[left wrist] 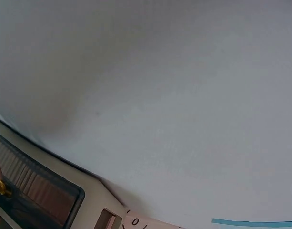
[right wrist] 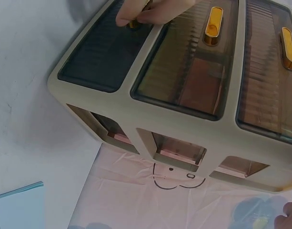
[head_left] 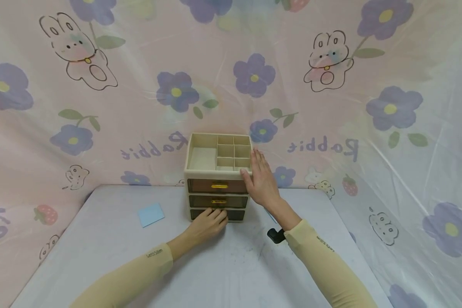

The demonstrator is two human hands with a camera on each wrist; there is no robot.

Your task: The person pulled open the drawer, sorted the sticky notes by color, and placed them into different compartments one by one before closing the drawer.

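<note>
A cream desktop drawer organizer (head_left: 218, 173) stands near the back of the table, with an open divided top and three dark translucent drawers with gold handles. At the bottom drawer (right wrist: 98, 59), which is shut, my left hand (head_left: 209, 223) pinches the gold handle (right wrist: 133, 24) between fingers and thumb. My right hand (head_left: 262, 182) rests on the organizer's right side with its fingers stretched out. Its thumb touches the front top edge. Only fingertips of the right hand show at the edge of the right wrist view. The middle drawer (right wrist: 184, 71) and top drawer (right wrist: 269, 71) are shut too.
A light blue square of paper (head_left: 151, 214) lies on the white table (head_left: 231, 273) left of the organizer. A blue pad (right wrist: 19, 207) lies on the right side, mostly behind my right arm. Beside the right wrist is a black object (head_left: 276, 235). A patterned curtain (head_left: 215, 64) hangs behind.
</note>
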